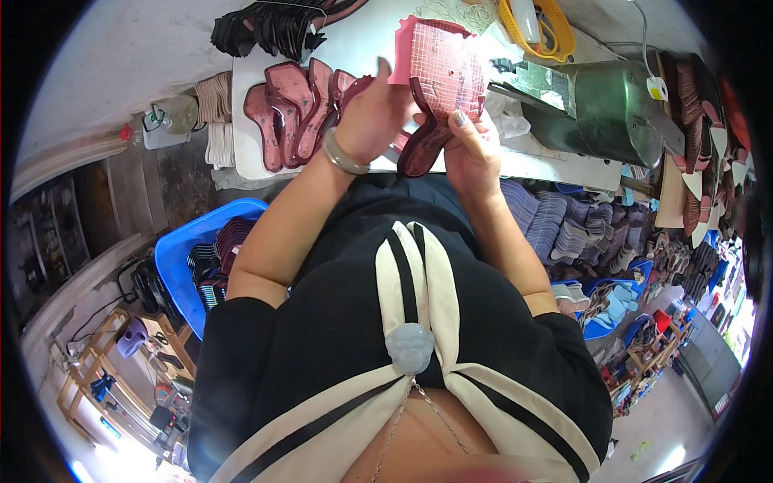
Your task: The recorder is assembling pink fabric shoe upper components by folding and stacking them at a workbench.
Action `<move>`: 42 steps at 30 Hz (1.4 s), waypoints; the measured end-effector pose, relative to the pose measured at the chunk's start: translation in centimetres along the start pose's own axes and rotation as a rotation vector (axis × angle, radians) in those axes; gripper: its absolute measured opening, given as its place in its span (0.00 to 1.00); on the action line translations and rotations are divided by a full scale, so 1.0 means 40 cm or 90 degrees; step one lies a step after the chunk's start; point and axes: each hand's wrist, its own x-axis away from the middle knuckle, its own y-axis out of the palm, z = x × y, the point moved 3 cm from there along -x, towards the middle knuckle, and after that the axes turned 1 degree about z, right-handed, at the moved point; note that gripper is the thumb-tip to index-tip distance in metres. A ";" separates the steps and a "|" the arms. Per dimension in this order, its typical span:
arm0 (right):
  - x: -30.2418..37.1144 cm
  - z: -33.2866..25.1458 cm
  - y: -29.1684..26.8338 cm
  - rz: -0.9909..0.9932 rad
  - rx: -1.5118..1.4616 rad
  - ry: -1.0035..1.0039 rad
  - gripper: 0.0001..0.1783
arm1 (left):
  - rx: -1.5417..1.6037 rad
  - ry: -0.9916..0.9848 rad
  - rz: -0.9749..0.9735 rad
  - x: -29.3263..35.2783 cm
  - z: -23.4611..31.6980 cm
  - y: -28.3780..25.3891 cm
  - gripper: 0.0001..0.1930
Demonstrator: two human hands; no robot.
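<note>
My right hand (473,153) grips a shoe upper (447,68) near its lower side, thumb pressed on its face. The upper has a pink, grid-printed backing and a glossy dark-red edge along its curved strip. Left of it, my left hand (376,121) has one finger stretched upward and others reaching toward the upper; part of its fingers is hidden, and I cannot tell if they touch it. More dark-red shoe uppers (283,109) with pink backing lie overlapping on the white table (250,161), partly behind my left hand.
A dark green machine (600,113) stands at the right of the table. A yellow basket (555,48) and a bundle of black strips (270,32) sit at the far side. Blue bins (173,249) and stacked striped pieces (547,225) flank me below table height.
</note>
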 end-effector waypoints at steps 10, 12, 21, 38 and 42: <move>0.035 -0.003 -0.007 0.034 0.234 -0.058 0.19 | -0.065 0.120 0.116 0.036 0.113 0.042 0.22; 0.044 0.002 -0.029 -0.008 0.266 0.002 0.23 | -0.006 0.155 0.140 0.038 0.119 0.047 0.21; -0.058 -0.165 -0.022 0.072 0.968 -0.448 0.12 | -0.205 0.150 -0.051 0.020 0.095 0.027 0.20; -0.026 -0.076 -0.135 0.169 0.383 -0.099 0.11 | -0.091 0.018 -0.032 -0.037 -0.003 0.012 0.21; -0.035 -0.006 -0.160 0.221 -0.178 0.083 0.13 | 0.053 -0.034 -0.064 -0.049 -0.014 0.029 0.20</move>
